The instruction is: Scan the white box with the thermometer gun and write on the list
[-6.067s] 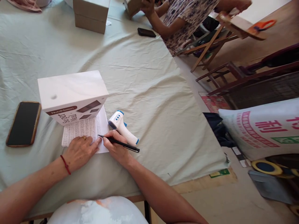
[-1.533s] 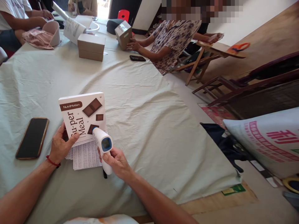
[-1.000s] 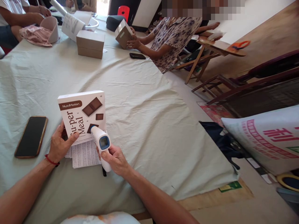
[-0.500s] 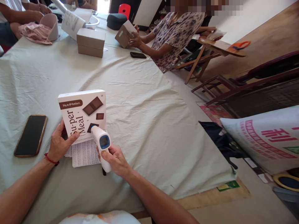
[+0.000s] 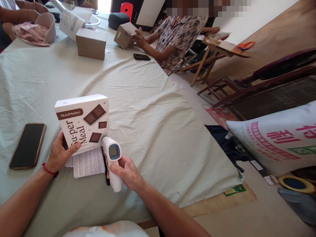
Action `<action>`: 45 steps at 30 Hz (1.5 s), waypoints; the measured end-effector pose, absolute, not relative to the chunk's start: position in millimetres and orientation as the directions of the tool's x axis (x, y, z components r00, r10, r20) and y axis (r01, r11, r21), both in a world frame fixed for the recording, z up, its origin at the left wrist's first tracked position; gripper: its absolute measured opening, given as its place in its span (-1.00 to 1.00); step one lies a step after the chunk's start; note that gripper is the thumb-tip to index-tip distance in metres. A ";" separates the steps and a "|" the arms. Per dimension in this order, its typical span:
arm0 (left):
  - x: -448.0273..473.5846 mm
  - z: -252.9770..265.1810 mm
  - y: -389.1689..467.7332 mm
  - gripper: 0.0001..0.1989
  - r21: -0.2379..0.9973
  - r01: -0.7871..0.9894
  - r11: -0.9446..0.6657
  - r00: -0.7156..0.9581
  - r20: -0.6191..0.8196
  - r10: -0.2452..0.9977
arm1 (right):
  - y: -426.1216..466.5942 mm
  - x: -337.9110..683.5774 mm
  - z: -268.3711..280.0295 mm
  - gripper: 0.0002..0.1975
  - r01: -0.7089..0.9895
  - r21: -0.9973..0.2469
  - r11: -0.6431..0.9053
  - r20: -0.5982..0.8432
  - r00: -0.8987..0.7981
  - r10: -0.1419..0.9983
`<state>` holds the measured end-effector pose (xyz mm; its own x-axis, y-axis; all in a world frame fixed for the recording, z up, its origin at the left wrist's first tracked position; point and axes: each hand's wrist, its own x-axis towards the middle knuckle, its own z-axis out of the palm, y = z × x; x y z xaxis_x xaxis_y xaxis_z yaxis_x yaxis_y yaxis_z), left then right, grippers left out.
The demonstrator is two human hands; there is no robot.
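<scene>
My left hand grips the lower left edge of a white box printed "NutriMotion Su-per Meal" with chocolate pieces, its thumb across the front. The box is tilted up, its printed face toward me. In my right hand is a white infrared thermometer with a blue-rimmed screen, its front end close to the box's lower right corner; I cannot tell if they touch. Beneath the box lie sheets of paper with dense handwriting. A black pen lies beside them, partly hidden by my right hand.
A phone lies left of my left hand on the cloth-covered table. Farther back are a brown carton and another phone. Across the table a person holds a second carton. A large printed sack stands right.
The thermometer has moved slightly right and down relative to the box, off its printed front toward the corner. My left hand keeps its hold. The whole view has shifted a little.
</scene>
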<state>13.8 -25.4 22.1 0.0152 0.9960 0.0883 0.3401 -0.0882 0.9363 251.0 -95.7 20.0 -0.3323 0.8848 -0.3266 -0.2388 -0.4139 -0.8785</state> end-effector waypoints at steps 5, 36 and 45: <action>10.6 20.6 -23.6 -0.45 0.913 0.395 -0.099 0.020 0.099 0.995 | -94.4 264.4 29.5 -0.67 -0.111 -0.916 -0.386 -0.355 -0.224 0.908; 12.9 26.4 -25.4 -0.50 0.888 0.449 -0.094 -0.037 0.124 0.992 | -87.0 272.8 23.8 -0.65 -0.036 -0.901 -0.432 -0.424 -0.131 0.896; 13.3 23.3 -26.7 -0.52 0.886 0.437 -0.155 -0.115 0.225 0.967 | -82.3 282.4 18.3 -0.61 0.414 -0.887 -0.204 -0.185 0.085 0.979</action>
<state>13.3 -26.7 23.3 -0.1150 0.9675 0.2254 0.4367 -0.1546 0.8862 282.4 -82.3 18.3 0.0847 0.9790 -0.1852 0.4138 -0.2037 -0.8873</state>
